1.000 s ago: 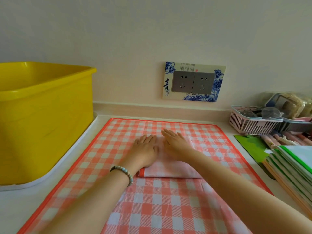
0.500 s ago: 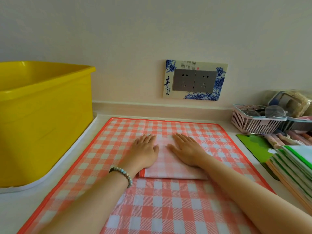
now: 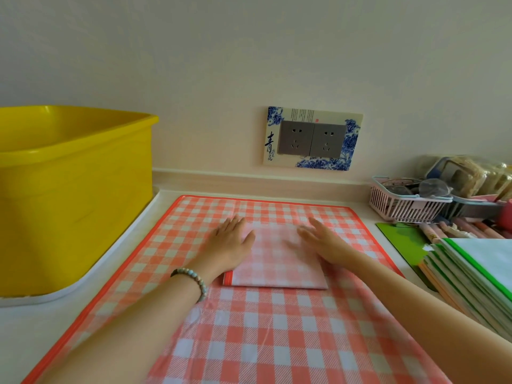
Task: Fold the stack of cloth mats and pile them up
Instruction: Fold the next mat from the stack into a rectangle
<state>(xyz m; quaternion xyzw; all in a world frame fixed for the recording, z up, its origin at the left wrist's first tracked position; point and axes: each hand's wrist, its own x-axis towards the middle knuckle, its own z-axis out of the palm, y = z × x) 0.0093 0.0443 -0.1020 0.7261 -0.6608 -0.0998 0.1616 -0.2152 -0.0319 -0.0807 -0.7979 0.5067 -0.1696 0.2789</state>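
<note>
Pink-checked cloth, the folded mat (image 3: 277, 261), lies flat under both grips. The left grip (image 3: 230, 245) and right grip (image 3: 324, 241) press its sides, fingers straight and holding nothing. It lies on a spread checked mat (image 3: 291, 333) on the tabletop (image 3: 16, 342), between a yellow tub (image 3: 74, 203) and a green-edged pile (image 3: 476, 273).

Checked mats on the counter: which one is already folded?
The small pale folded mat beneath the left hand and right hand; the big checked mat under it lies spread flat.
</note>
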